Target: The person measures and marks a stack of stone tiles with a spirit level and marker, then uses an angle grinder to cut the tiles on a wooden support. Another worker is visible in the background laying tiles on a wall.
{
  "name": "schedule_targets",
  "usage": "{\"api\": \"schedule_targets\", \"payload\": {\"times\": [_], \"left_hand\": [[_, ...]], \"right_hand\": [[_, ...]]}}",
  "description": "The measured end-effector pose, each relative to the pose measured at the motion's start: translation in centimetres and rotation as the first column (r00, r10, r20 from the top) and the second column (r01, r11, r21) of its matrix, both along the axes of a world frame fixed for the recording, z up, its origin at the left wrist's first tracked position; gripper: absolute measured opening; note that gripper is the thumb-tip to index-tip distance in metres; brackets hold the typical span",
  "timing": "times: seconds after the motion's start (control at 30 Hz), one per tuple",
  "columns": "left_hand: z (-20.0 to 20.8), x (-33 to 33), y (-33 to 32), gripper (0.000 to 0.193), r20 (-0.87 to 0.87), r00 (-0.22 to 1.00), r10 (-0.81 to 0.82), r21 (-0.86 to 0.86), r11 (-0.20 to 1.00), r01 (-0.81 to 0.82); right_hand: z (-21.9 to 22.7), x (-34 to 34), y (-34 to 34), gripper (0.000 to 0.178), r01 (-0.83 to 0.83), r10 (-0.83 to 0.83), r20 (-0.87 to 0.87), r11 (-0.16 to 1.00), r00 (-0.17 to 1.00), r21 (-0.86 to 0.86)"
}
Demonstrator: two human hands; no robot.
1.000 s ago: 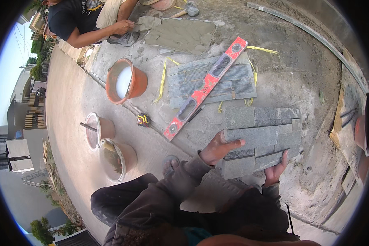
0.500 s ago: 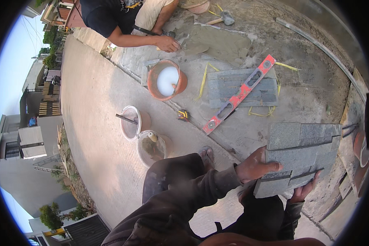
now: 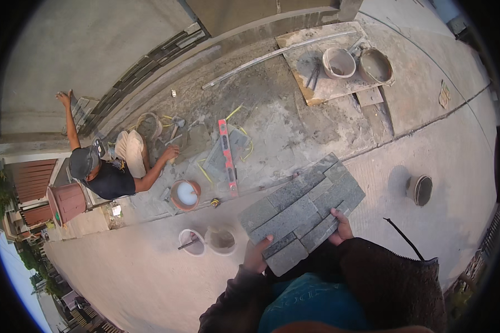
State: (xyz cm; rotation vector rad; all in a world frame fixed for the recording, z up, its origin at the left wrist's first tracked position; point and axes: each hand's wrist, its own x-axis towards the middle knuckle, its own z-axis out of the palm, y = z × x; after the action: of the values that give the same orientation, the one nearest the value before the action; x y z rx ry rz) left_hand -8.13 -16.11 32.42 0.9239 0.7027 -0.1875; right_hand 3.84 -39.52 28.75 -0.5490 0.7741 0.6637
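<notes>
A grey stone cladding panel (image 3: 303, 208), made of staggered slate-like strips, is held tilted in front of my body. My left hand (image 3: 257, 256) grips its near left corner, the thumb lying on the face. Around its near right edge closes my right hand (image 3: 340, 228), thumb on top and fingers partly hidden beneath. Beyond it on the ground, a red spirit level (image 3: 228, 158) rests across more grey stone panels (image 3: 211, 162) with loose yellow straps around them. A tape measure (image 3: 215, 203) lies nearer to me.
A co-worker (image 3: 114, 172) crouches at the left, one arm reaching to the wall's stone strip (image 3: 144, 69). An orange bucket (image 3: 194, 201) of white liquid stands nearby, with two pale buckets (image 3: 192, 242) closer. Buckets (image 3: 339, 62) sit on a board (image 3: 322, 97); another bucket (image 3: 419, 190) is right.
My view has swung toward the wall. The panel has come from the right to in front of my body, still in both hands. The co-worker now has an arm stretched to the wall.
</notes>
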Motion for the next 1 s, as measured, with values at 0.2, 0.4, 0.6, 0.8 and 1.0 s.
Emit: {"api": "schedule_targets", "payload": {"times": [0.2, 0.4, 0.6, 0.8, 1.0], "left_hand": [[9.7, 6.6, -7.9, 0.041, -0.383, 0.901, -0.203, -0.283, 0.954, 0.095], [10.2, 13.6, -24.0, 0.054, -0.004, 0.843, -0.538, -0.248, 0.817, 0.52], [5.4, 17.8, -46.7, 0.051, 0.054, 0.619, -0.783, -0.209, 0.597, 0.774], [-1.4, 17.9, -69.9, 0.054, -0.063, 0.423, -0.904, -0.125, 0.428, 0.895], [-14.0, 24.3, -90.4, 0.051, 0.09, 0.286, -0.954, 0.009, 0.287, 0.958]], "right_hand": [[3.2, -7.2, -11.6, 0.057, 0.384, -0.38, -0.098, 0.923, 0.92, 0.033], [2.3, -7.9, -24.8, 0.062, 0.642, -0.646, 0.049, 0.762, 0.761, 0.086], [-2.5, -9.6, -42.9, 0.064, 0.866, -0.864, 0.061, 0.5, 0.499, -0.006], [-12.1, -12.6, -62.7, 0.066, 0.886, -0.887, -0.041, 0.455, 0.46, 0.086], [-27.6, -7.9, -78.6, 0.068, 0.964, -0.971, 0.027, 0.237, 0.236, 0.119]]}}
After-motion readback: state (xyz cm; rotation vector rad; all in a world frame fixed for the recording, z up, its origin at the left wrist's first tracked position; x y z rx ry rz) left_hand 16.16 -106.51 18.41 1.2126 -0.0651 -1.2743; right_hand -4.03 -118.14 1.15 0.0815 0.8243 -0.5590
